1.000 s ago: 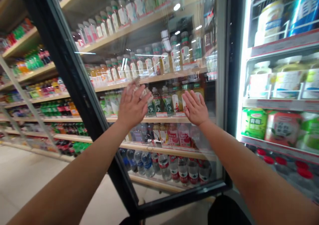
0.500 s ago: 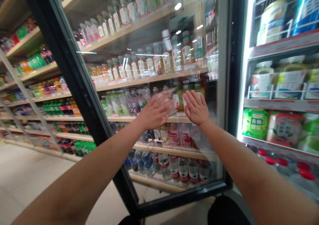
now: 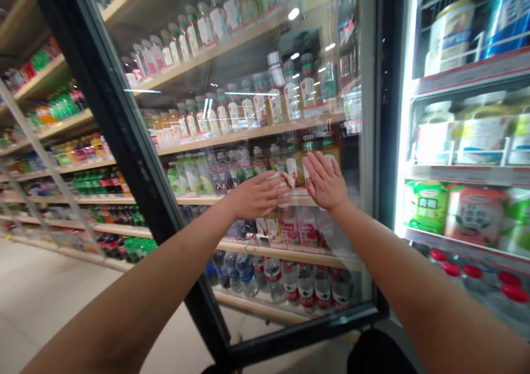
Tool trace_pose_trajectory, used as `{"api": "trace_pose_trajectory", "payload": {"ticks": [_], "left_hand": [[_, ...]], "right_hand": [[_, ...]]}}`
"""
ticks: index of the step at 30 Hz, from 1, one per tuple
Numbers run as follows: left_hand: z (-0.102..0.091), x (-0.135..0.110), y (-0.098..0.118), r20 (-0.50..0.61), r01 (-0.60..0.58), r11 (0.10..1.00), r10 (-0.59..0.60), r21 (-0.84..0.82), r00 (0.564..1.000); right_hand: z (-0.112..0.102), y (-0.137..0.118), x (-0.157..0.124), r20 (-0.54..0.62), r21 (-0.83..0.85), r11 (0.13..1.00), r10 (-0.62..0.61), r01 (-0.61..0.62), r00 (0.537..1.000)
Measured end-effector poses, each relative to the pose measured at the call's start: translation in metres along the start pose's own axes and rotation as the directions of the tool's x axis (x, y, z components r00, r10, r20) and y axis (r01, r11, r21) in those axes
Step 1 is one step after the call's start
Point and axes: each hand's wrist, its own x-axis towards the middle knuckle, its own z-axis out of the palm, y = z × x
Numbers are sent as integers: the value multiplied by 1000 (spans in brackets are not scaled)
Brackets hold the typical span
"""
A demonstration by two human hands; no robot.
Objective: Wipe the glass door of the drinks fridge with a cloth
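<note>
Left hand, holding cloth under its fingers, has slid right across the glass; wiped patch now nears right hand: unmoved, flat, empty.

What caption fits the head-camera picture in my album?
Left hand holding a pale cloth, right hand at a glass door.

A pale wooden shelf carries a row of white-labelled bottles; the bottom shelf bears clear bottles. On a cooler shelf, a green pack stands beside a pink pack.
</note>
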Motion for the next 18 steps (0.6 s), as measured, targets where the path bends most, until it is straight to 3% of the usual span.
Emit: {"api": "trace_pose_trajectory", "payload": {"ticks": [2, 3, 5, 6, 7, 8, 9, 10, 12, 13, 15, 17, 18], "left_hand": [[-8, -5, -16, -110, 115, 993, -112, 20, 988], [-12, -7, -24, -190, 231, 973, -222, 26, 956], [-17, -11, -34, -331, 458, 889, -434, -4, 838], [-16, -12, -34, -357, 505, 863, -478, -20, 803], [-13, -14, -31, -337, 468, 884, -446, -19, 829], [-9, -16, -25, -278, 354, 935, -342, -7, 898], [-6, -18, -20, -192, 182, 983, -179, -1, 965], [-3, -20, -16, -103, -1, 1000, 0, -9, 995], [-4, -23, -18, 4, -235, 971, 235, -44, 972], [-8, -25, -23, -2, -224, 974, 224, -38, 975], [-17, -29, -37, -117, 19, 1000, -18, 5, 993], [-22, -33, -45, -270, 337, 941, -321, 15, 908], [-21, -35, -45, -321, 422, 906, -396, 12, 860]], "right_hand": [[0, 0, 0, -14, -14, 1000, -10, 10, 1000], [0, 0, 0, -20, -19, 1000, -11, 11, 1000], [0, 0, 0, -11, -16, 1000, -5, 5, 1000], [0, 0, 0, 1, -9, 1000, 0, 0, 1000], [0, 0, 0, 14, -1, 1000, 5, -5, 1000], [-1, 0, 0, 27, 6, 1000, 10, -11, 1000], [-1, 0, 0, 37, 10, 1000, 14, -15, 999], [-1, 0, 0, 43, 12, 1000, 17, -17, 999], [-1, 1, 0, 44, 5, 1000, 20, -20, 999], [-1, 1, 0, 41, -2, 1000, 20, -20, 999], [0, 1, 0, 32, -16, 1000, 16, -15, 999], [1, 1, 0, 22, -32, 999, 10, -9, 1000], [2, 1, 0, 11, -41, 999, 5, -4, 1000]]}}
